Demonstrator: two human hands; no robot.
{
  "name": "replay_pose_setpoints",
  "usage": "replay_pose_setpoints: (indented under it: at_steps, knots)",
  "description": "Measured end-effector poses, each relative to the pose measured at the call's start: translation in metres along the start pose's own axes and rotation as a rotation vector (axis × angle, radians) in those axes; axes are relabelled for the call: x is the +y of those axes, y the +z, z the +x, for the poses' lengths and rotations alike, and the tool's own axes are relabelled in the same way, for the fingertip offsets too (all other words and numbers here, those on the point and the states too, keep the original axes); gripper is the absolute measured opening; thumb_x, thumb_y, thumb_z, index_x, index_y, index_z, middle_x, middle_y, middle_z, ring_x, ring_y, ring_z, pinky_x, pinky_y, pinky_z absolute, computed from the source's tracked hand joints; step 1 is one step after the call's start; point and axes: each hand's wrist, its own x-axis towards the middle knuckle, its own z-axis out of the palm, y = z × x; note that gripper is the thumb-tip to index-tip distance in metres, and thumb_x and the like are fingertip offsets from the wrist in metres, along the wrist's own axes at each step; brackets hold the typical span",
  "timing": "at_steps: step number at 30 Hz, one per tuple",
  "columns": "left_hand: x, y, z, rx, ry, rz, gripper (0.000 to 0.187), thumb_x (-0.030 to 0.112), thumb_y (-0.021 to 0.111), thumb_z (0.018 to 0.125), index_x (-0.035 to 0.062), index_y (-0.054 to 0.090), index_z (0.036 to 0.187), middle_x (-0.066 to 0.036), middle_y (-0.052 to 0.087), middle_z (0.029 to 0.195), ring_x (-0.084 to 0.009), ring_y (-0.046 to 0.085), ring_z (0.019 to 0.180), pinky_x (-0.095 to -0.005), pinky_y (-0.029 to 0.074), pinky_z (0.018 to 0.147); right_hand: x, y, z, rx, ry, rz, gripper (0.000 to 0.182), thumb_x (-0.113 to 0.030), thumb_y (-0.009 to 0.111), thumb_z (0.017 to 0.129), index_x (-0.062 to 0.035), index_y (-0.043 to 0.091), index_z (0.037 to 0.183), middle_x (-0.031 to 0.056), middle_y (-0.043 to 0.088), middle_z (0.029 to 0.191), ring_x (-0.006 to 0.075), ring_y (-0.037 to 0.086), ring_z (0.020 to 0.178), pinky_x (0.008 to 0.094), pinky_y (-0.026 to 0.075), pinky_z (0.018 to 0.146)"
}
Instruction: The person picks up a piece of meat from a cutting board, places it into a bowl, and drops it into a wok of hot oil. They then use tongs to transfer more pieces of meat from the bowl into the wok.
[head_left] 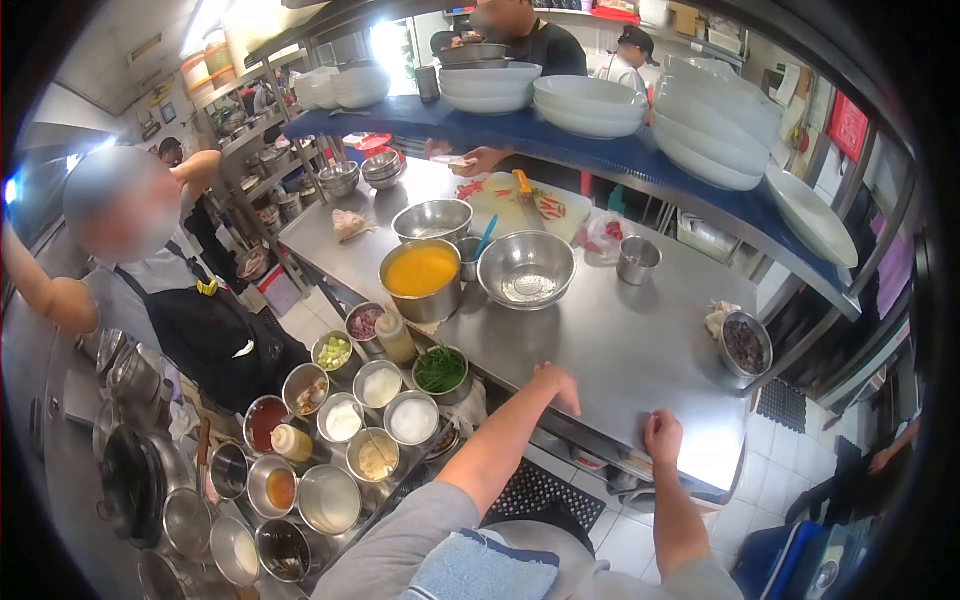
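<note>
My left hand [558, 387] is over the near edge of the steel table [620, 340], its fingers stretched out and drooping, with nothing in it. Farther right, my right hand [663, 436] is curled into a loose fist at the table edge, and nothing shows in it. Beyond my left hand stand a steel colander [527, 270] and a deep pot of orange liquid [421, 275]. A bowl of chopped green herbs [441, 370] is to the left of that hand. At the right end, a bowl of dark pieces [745, 345] sits beside a crumpled cloth [718, 318].
Several ingredient bowls and squeeze bottles [396, 338] crowd the left station. A person in an apron [215, 320] stands there. Across the table, another person's hands [480, 162] are near a cutting board [565, 215] with red strips. White bowls [590, 105] line the overhead shelf [430, 120].
</note>
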Motion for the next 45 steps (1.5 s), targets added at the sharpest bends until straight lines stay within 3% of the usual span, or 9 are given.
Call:
replay_pose_setpoints:
  at_steps: [11,20,29,45]
  knots:
    - [0.001,0.007,-0.004,0.081,0.012,0.048,0.109,0.052,0.077,0.065,0.0061,0.023,0.147,-0.026,0.024,0.149,-0.0460,0.007,0.141,-0.0606,0.010,0.111,0.003,0.004,-0.001,0.036,0.011,-0.028,0.005,-0.008,0.059,0.081,-0.0032,0.059,0.082,0.0156,0.059,0.065,0.0333,0.059,0.060,0.0415,0.047,0.057]
    - [0.003,0.006,-0.007,0.052,0.005,0.050,0.113,0.054,0.076,0.064,0.0068,0.019,0.148,-0.025,0.027,0.148,-0.0456,0.009,0.140,-0.0593,0.009,0.112,0.005,0.003,-0.001,0.034,-0.023,-0.028,0.004,-0.008,0.059,0.080,-0.0039,0.059,0.081,0.0143,0.058,0.063,0.0320,0.058,0.057,0.0410,0.046,0.056]
    - [0.001,0.015,0.003,0.100,0.009,0.036,0.109,0.053,0.076,0.065,0.0056,0.023,0.147,-0.025,0.029,0.147,-0.0460,0.009,0.140,-0.0591,0.010,0.112,0.002,0.002,-0.002,0.061,-0.047,-0.008,0.004,-0.008,0.058,0.080,-0.0036,0.058,0.080,0.0140,0.056,0.061,0.0324,0.057,0.056,0.0408,0.045,0.054]
    - [-0.001,0.006,0.002,0.026,0.000,0.077,0.114,0.055,0.074,0.064,0.0076,0.015,0.149,-0.026,0.025,0.149,-0.0457,0.010,0.140,-0.0557,0.012,0.113,0.003,0.005,-0.004,0.074,-0.040,-0.059,0.004,-0.009,0.058,0.080,-0.0049,0.059,0.080,0.0142,0.056,0.062,0.0328,0.057,0.057,0.0411,0.046,0.055]
